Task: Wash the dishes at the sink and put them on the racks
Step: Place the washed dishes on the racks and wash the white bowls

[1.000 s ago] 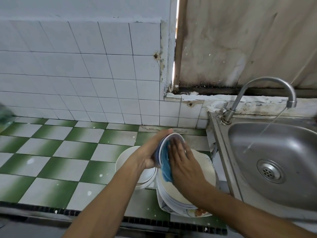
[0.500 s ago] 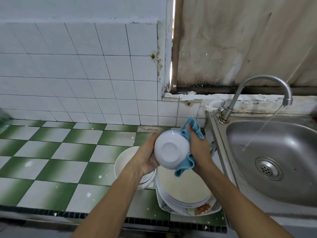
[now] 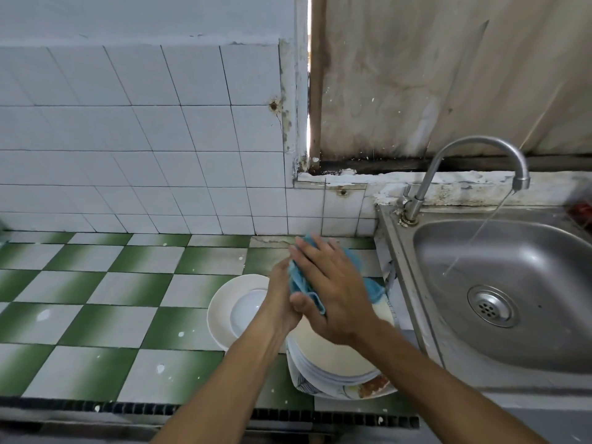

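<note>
My left hand [image 3: 282, 296] and my right hand [image 3: 336, 290] meet over the counter with a blue cloth [image 3: 302, 283] pressed between them. The right hand lies flat on the cloth, its thumb pinching the lower edge. The left hand's fingers lie straight against the cloth's other side. No dish shows between the hands. Below them stands a stack of cream plates [image 3: 336, 357]; the bottom plate carries food scraps. To its left a small white bowl [image 3: 248, 310] sits inside a wider white bowl [image 3: 221, 302].
A steel sink [image 3: 499, 283] is on the right, and its curved tap [image 3: 474, 149] runs a thin stream of water. The green and white tiled counter [image 3: 96, 299] stretches left. A white tiled wall stands behind. No rack is in view.
The small white bowl my left hand held up against the cloth is no longer seen between my hands. Both hands now press together on the cloth, and the right hand has turned its back up.
</note>
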